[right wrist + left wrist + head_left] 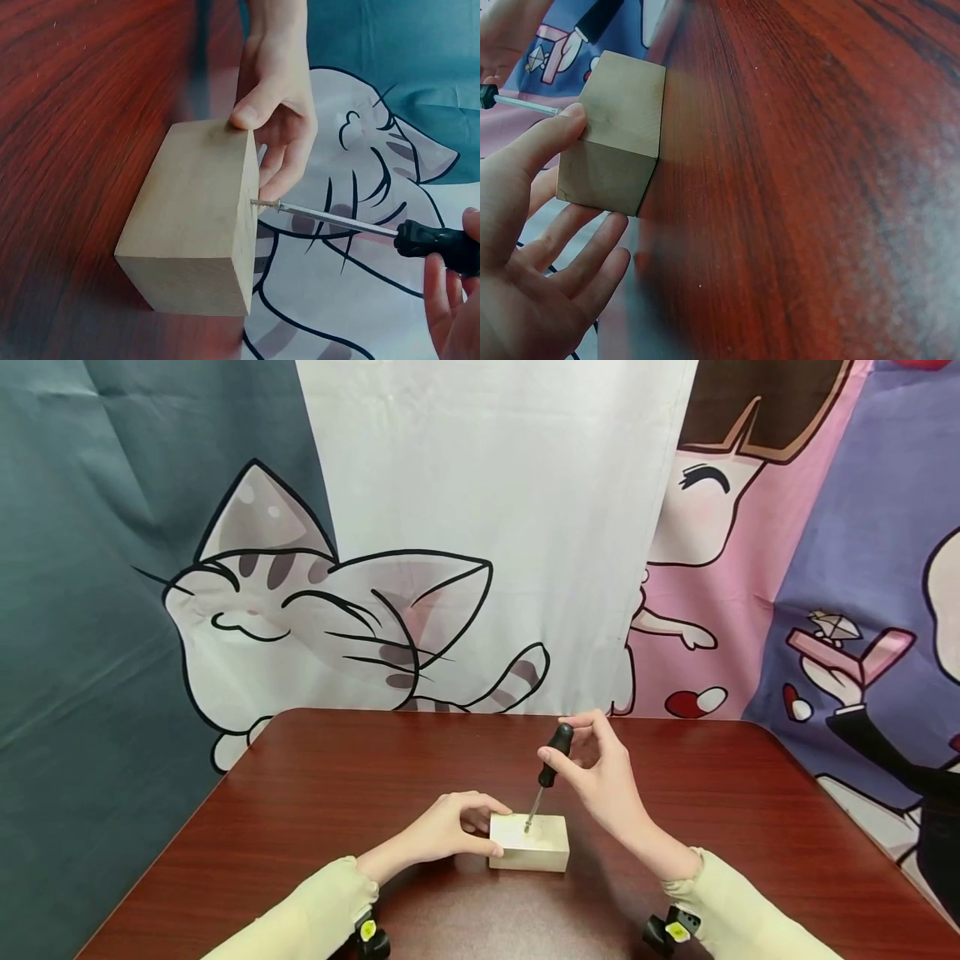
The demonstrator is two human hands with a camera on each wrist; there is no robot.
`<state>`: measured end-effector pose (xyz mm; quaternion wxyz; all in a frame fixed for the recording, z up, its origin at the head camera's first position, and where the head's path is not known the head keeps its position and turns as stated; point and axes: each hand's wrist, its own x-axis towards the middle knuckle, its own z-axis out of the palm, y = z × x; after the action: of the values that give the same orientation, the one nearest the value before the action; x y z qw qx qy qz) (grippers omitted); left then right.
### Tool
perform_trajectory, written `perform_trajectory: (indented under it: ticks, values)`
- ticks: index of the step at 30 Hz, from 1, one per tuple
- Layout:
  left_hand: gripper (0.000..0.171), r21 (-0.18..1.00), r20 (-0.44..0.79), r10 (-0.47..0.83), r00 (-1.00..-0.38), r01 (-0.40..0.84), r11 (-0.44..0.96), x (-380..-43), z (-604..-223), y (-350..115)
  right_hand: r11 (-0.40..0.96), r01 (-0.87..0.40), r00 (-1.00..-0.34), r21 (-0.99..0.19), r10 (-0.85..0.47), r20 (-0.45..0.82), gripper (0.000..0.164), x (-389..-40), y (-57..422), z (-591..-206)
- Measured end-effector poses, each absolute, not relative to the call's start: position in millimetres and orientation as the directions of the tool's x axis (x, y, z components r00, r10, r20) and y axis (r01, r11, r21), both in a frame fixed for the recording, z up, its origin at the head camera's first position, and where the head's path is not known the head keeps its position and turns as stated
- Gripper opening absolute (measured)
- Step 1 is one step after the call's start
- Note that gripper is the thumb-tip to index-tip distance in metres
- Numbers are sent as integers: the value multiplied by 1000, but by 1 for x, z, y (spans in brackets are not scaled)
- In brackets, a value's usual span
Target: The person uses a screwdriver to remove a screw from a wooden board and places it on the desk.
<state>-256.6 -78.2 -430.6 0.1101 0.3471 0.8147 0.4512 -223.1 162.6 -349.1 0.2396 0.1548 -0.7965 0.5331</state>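
Observation:
A pale wooden block [542,857] lies on the table, its left end between the thumb and fingers of my left hand [450,828]. A brass-coloured screw [265,203] stands partly out of the block's top face. My right hand [609,781] holds a screwdriver [557,750] by its black handle, between thumb and fingertips. The shaft slants down to the left, and its tip meets the screw head. From the left wrist view, the left thumb presses the block's upper edge, with several fingers spread along the other side.
The reddish-brown wooden table [337,777] has rounded far corners. Behind it hangs a cloth [495,485] printed with a cartoon cat and figures. Dark cameras are strapped at both wrists, below the pale yellow sleeves [315,902].

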Motion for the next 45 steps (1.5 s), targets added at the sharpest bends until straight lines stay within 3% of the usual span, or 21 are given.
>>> perform_trajectory:
  ticks: [7,18,26,33,41,45]
  values:
    - [44,810,130,662,-738,464,359,-257,-430,-78,339,-515,-841,-787,-25,540,37,-223,162,-347]
    - [44,815,148,663,-734,470,338,-256,-429,-79,171,-648,-761,-742,-135,634,43,-220,154,-360]
    - [43,812,152,665,-731,476,338,-257,-433,-79,314,-541,-819,-780,15,574,49,-220,153,-359]
    - [43,816,140,663,-735,465,344,-256,-430,-80,278,-557,-815,-783,-1,579,44,-221,156,-359]
    - [43,813,148,663,-733,472,340,-257,-433,-79,76,-582,-811,-809,-117,573,36,-221,159,-358]
    - [43,815,151,664,-733,472,336,-257,-433,-78,23,-593,-798,-805,-151,583,41,-221,160,-359]
